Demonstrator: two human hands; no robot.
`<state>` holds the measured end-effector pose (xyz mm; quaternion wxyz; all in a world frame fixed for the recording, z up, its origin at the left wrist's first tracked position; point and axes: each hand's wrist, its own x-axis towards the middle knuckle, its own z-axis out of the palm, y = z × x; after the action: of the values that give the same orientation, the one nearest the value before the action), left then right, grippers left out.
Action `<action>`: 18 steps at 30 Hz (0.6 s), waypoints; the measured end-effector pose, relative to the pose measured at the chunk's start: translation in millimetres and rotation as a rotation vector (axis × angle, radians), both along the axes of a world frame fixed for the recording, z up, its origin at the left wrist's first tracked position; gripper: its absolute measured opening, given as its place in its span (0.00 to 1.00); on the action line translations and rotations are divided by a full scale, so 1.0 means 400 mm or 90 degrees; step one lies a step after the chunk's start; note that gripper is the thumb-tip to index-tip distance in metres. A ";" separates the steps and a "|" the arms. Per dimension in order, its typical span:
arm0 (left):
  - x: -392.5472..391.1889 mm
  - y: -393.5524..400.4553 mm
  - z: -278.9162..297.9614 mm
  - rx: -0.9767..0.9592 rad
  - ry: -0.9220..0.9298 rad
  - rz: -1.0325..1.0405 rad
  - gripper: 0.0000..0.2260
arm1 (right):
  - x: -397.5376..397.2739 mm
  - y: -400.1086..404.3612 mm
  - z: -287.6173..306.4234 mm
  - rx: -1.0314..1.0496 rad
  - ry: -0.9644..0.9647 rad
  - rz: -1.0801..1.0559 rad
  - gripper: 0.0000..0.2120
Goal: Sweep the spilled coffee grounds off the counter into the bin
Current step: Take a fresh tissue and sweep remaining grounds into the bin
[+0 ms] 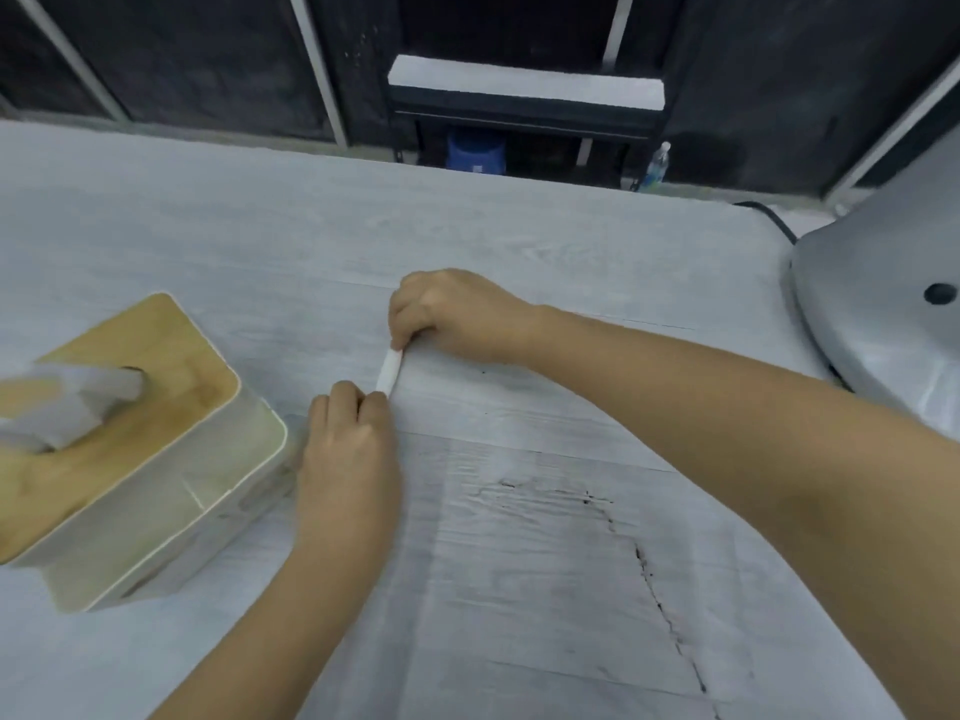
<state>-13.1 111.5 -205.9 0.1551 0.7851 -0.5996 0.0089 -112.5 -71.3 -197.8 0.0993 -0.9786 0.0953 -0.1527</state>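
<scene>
Grounds (647, 558) lie in a thin dark trail on the near right of the table (208, 226), running from a short line just right of centre down toward the near edge. Both my hands sit farther in: my left hand (349, 439) and right hand (457, 314) each pinch an end of a small folded white tissue (389, 371), fingers curled tight on it. Grounds like these should be light, loose and quick to smear, so I judge a stiff folded edge, held at both ends, suits them. Open room lies far and right; the tissue box (150, 449) crowds my left. No bin shows.
</scene>
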 end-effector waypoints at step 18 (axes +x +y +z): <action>-0.255 -0.076 -0.014 -0.040 0.220 -0.234 0.15 | -0.402 0.005 0.120 -0.036 0.161 -0.114 0.16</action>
<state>-115.2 81.2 -211.6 0.2789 0.6475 -0.6962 -0.1351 -273.4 -69.3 -149.9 0.0448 -0.9801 0.1892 -0.0391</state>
